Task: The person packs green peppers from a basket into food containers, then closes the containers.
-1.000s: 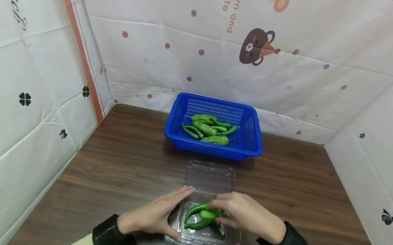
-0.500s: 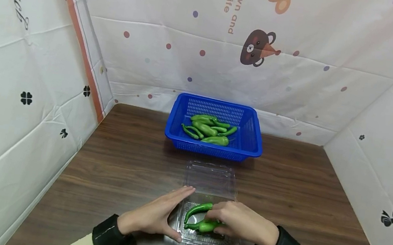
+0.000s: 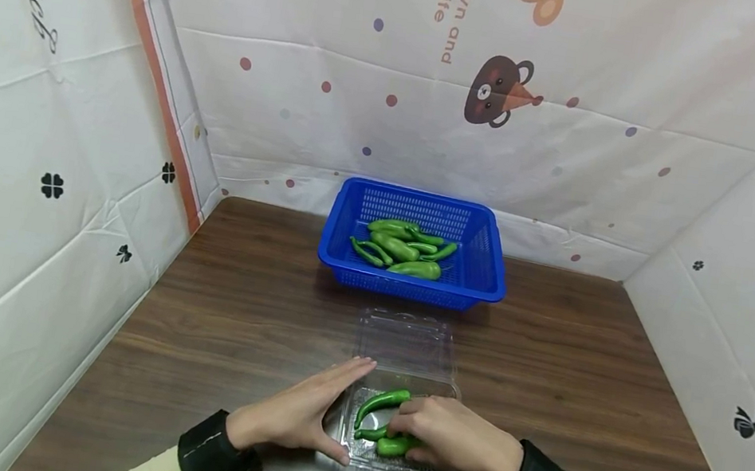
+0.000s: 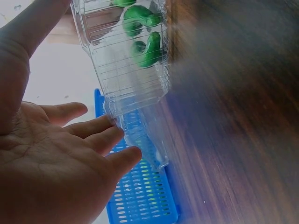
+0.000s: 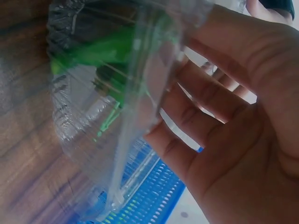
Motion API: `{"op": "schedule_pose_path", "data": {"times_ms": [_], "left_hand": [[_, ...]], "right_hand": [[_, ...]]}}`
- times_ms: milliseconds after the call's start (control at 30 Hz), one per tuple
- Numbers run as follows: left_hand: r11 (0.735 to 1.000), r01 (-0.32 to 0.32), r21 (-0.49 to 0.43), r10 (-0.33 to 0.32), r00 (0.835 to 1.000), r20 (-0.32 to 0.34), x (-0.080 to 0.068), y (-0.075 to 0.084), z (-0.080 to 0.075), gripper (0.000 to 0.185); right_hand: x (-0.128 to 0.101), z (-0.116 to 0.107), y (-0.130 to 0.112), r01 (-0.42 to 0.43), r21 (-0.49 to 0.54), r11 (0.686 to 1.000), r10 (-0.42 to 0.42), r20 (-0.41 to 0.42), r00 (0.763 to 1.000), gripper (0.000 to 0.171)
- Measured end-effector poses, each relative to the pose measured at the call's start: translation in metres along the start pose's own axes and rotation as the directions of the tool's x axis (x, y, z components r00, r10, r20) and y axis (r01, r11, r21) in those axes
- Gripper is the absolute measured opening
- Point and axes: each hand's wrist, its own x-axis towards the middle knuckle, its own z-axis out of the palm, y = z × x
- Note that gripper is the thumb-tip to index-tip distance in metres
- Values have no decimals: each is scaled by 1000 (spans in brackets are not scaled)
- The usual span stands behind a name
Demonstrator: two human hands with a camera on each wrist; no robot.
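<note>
Your right grip (image 3: pixel 446 438) lies over the peppers (image 3: pixel 383 421) in the clear box (image 3: pixel 389 462), fingers curled on one of them. Your left grip (image 3: pixel 302 414) rests flat with straight fingers against the box's left wall. The box sits near you on the bench (image 3: pixel 229 311), its lid (image 3: pixel 404 342) open behind. Farther off, a blue basket (image 3: pixel 481 270) holds more peppers.

Basket (image 3: pixel 481 270) behind clamshell box (image 3: pixel 405 348)

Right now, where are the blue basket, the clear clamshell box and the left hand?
blue basket (image 3: pixel 487 261): head view, bare right wall.
clear clamshell box (image 3: pixel 404 340): head view, open lid.
left hand (image 3: pixel 294 417): head view, back of the hand.
</note>
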Motion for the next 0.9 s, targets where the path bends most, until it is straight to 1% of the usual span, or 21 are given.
{"op": "schedule_pose_path", "data": {"times_ms": [100,367,567,900], "left_hand": [[1000,4,-3,-4,1000,3,0,0,0,127],[1000,21,-14,-20,1000,14,0,-1,0,126],[1000,20,-24,-20,1000,10,1,-1,0,126],[1000,29,-13,-29,1000,8,-1,-2,1,126]], "right_hand": [[1,2,-1,-9,7,1000,9,-3,1000,28],[2,5,-3,2,18,1000,-2,-12,1000,30],[1,4,-2,5,27,1000,-4,-29,1000,26],[2,9,-2,34,-5,999,-34,-45,998,25]]}}
